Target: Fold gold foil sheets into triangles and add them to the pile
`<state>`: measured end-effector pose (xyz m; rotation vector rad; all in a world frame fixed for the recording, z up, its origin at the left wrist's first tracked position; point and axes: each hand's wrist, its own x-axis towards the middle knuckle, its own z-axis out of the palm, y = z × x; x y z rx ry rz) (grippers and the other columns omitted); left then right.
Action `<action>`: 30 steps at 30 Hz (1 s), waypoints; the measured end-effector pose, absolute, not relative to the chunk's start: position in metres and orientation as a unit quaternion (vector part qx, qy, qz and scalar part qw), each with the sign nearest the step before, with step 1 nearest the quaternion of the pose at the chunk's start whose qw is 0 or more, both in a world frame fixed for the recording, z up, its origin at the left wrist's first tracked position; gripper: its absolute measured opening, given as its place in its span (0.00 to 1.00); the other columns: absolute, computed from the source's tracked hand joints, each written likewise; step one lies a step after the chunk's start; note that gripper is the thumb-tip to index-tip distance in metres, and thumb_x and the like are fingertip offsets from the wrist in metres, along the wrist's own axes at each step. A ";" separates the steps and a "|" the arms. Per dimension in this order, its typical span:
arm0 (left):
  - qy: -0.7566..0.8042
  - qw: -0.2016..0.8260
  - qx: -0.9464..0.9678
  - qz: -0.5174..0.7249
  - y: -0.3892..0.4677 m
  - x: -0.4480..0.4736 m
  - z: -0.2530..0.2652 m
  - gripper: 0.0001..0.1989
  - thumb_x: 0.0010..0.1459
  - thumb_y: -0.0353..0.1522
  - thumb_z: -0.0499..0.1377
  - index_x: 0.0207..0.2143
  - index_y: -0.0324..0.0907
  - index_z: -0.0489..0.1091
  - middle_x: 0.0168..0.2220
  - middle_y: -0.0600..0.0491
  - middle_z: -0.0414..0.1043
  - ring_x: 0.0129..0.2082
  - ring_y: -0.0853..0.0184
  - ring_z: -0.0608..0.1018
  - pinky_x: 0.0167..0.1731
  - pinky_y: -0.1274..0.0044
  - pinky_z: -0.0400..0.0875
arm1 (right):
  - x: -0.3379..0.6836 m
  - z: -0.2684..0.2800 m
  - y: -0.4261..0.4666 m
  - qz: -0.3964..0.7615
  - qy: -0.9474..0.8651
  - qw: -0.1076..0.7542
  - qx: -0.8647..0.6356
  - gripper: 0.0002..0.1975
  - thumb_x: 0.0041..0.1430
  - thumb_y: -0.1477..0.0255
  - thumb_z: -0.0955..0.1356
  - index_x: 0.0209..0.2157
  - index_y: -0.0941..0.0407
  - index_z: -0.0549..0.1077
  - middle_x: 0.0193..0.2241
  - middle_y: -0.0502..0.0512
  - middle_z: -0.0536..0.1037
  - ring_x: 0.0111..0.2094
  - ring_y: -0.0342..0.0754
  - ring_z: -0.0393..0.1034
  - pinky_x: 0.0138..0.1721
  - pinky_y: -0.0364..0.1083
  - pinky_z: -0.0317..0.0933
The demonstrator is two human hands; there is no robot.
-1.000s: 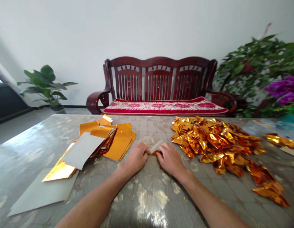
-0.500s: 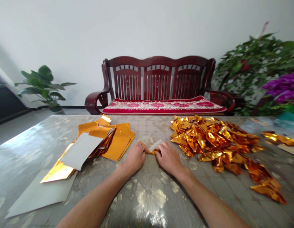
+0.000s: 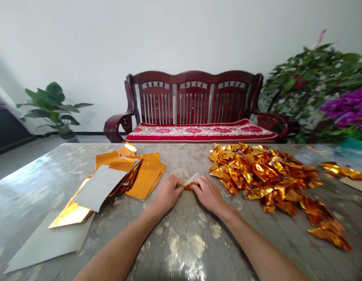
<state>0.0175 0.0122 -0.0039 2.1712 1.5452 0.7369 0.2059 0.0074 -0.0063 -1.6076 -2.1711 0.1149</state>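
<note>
Between my two hands, on the table, is a small piece of gold foil paper [image 3: 189, 186], partly folded, with a pale strip of its back standing up. My left hand [image 3: 170, 192] is closed on its left end, thumb and fingers pinching. My right hand [image 3: 208, 193] pinches the right end in the same way; the fingers cover much of the paper. Left of my hands lies a stack of flat gold foil sheets [image 3: 146, 175], with a sheet grey side up [image 3: 100, 187] on top. To the right is a heap of folded gold foil pieces [image 3: 257, 169].
The patterned table [image 3: 183, 242] has a glossy cover. A large grey sheet [image 3: 49, 242] lies at its left. Clear plastic [image 3: 315, 152] and more foil [image 3: 345, 171] are at the far right. Behind stand a wooden bench [image 3: 194, 103], a potted plant [image 3: 56, 109] and purple flowers [image 3: 347, 107].
My hands keep their pinch on the foil paper at nearly the same spot. A little more gold shows between them, and the pale strip has tilted slightly. The view has shifted a little.
</note>
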 end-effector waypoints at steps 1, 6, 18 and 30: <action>0.547 0.185 0.773 0.264 0.012 0.018 -0.004 0.07 0.56 0.27 0.57 0.30 0.41 0.75 0.35 0.52 0.74 0.40 0.65 0.74 0.41 0.75 0.66 | 0.206 -0.006 0.007 0.047 -0.783 0.217 -0.581 0.09 0.65 0.70 0.64 0.30 0.55 0.70 0.35 0.53 0.74 0.38 0.46 0.69 0.39 0.45 0.57; 0.548 0.169 0.775 0.267 0.012 0.019 -0.005 0.06 0.57 0.27 0.57 0.30 0.41 0.75 0.36 0.52 0.73 0.41 0.65 0.73 0.42 0.75 0.65 | 0.205 -0.004 0.007 0.056 -0.780 0.215 -0.585 0.09 0.65 0.71 0.64 0.29 0.55 0.70 0.35 0.52 0.74 0.38 0.46 0.68 0.39 0.45 0.56; 0.521 0.158 0.786 0.294 0.011 0.019 -0.010 0.04 0.56 0.28 0.60 0.32 0.41 0.75 0.37 0.51 0.73 0.41 0.64 0.74 0.45 0.74 0.66 | 0.206 -0.007 0.005 0.057 -0.783 0.234 -0.573 0.08 0.63 0.72 0.64 0.29 0.55 0.69 0.34 0.52 0.73 0.38 0.46 0.67 0.40 0.44 0.55; 0.517 0.152 0.790 0.291 0.003 0.015 -0.005 0.03 0.54 0.27 0.61 0.30 0.42 0.75 0.38 0.52 0.73 0.42 0.65 0.74 0.45 0.75 0.67 | 0.206 -0.006 0.003 0.062 -0.794 0.238 -0.556 0.07 0.61 0.71 0.66 0.28 0.54 0.69 0.34 0.52 0.72 0.38 0.46 0.65 0.39 0.44 0.54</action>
